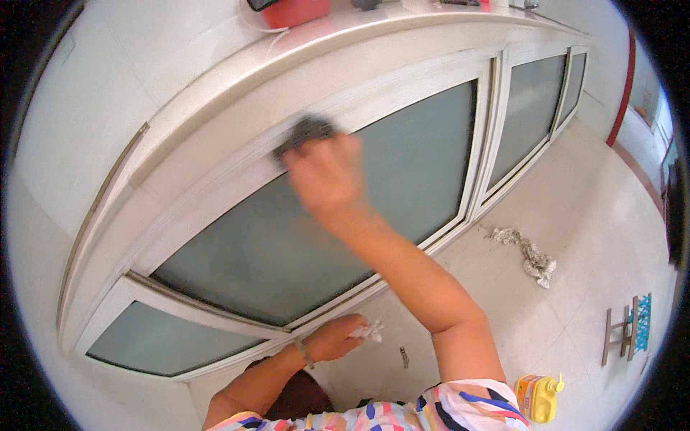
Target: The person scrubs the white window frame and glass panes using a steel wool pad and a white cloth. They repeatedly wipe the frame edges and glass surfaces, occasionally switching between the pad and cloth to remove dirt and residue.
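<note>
My right hand (331, 180) is stretched forward, blurred, and holds a dark scrubber or cloth (312, 129) against the upper white frame (242, 180) of a sliding cabinet door. Below that frame is the door's grey-green frosted pane (259, 258). Low by the cabinet's bottom rail, my left hand (337, 336) grips a crumpled white tissue or cloth (369, 331). Motion blur hides the exact material of the dark item.
A countertop (345, 40) above the cabinet carries a red container (296, 12). On the tiled floor (485, 301) lie crumpled, soiled wipes (525, 253) and a small dark item (404, 356). A yellow bottle (539, 398) and a low stool (628, 328) are at right.
</note>
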Tool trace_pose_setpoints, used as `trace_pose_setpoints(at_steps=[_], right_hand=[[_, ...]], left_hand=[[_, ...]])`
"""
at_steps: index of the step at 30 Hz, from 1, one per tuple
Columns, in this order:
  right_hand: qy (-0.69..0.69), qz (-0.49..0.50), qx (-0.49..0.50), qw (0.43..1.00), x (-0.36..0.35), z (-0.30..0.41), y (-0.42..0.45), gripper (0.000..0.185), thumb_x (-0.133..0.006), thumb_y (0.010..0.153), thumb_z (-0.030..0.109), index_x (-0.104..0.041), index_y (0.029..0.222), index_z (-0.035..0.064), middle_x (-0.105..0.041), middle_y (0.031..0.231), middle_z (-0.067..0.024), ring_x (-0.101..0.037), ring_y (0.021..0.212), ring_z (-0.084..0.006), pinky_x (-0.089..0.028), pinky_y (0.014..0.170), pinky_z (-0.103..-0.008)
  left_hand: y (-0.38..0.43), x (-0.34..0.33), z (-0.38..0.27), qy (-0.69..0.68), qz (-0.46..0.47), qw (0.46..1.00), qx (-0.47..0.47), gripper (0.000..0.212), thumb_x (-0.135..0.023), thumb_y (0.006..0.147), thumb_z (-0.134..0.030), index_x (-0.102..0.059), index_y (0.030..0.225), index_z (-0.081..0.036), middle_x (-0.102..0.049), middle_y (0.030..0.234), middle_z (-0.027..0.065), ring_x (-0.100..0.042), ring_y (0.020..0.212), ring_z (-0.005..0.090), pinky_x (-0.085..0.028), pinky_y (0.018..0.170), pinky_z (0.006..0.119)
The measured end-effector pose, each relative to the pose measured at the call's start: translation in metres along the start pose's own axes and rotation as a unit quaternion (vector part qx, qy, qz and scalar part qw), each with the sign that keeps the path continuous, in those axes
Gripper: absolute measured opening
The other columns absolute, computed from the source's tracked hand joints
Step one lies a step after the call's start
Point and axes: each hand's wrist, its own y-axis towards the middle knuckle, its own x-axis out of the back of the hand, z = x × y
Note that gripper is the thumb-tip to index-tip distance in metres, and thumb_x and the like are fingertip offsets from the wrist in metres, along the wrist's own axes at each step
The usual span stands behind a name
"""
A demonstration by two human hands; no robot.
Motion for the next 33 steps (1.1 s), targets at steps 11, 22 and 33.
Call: trace_pose_setpoints(at_steps=[11, 22, 33], right_hand=[[-0.174, -0.209, -0.407, 0.872, 0.084, -0.234, 0.026, 0.017, -0.064, 0.08, 0.014, -0.068, 0.088, 0.0008, -0.063, 0.096, -0.0175, -0.059, 0.088, -0.0355, -0.046, 0.083, -0.0419], [0.0, -0.031, 0.005, 1.0, -0.025, 0.082, 0.017, 0.015, -0.064, 0.079, 0.008, -0.066, 0.093, 0.0056, -0.058, 0.096, -0.0105, -0.051, 0.08, -0.0273, -0.04, 0.073, -0.043], [0.05, 0.019, -0.078, 0.996, -0.047, 0.136, 0.011, 0.006, -0.063, 0.082, 0.011, -0.064, 0.083, 0.0047, -0.062, 0.09, -0.01, -0.053, 0.074, -0.0261, -0.041, 0.065, -0.0405]], left_hand=[[-0.028, 0.014, 0.0, -0.021, -0.009, 0.999, 0.032, 0.035, -0.063, 0.087, -0.02, -0.051, 0.116, -0.005, -0.056, 0.108, 0.0176, -0.057, 0.102, 0.0339, -0.046, 0.086, 0.04], [-0.021, -0.002, -0.01, 0.011, 0.02, 1.0, -0.021, 0.032, -0.059, 0.087, -0.012, -0.05, 0.116, -0.005, -0.054, 0.11, 0.0184, -0.054, 0.105, 0.0361, -0.044, 0.09, 0.044], [-0.053, 0.002, -0.019, 0.011, -0.017, 0.998, -0.062, 0.036, -0.059, 0.082, -0.004, -0.049, 0.116, 0.0, -0.056, 0.109, 0.0207, -0.054, 0.104, 0.0364, -0.045, 0.088, 0.044]])
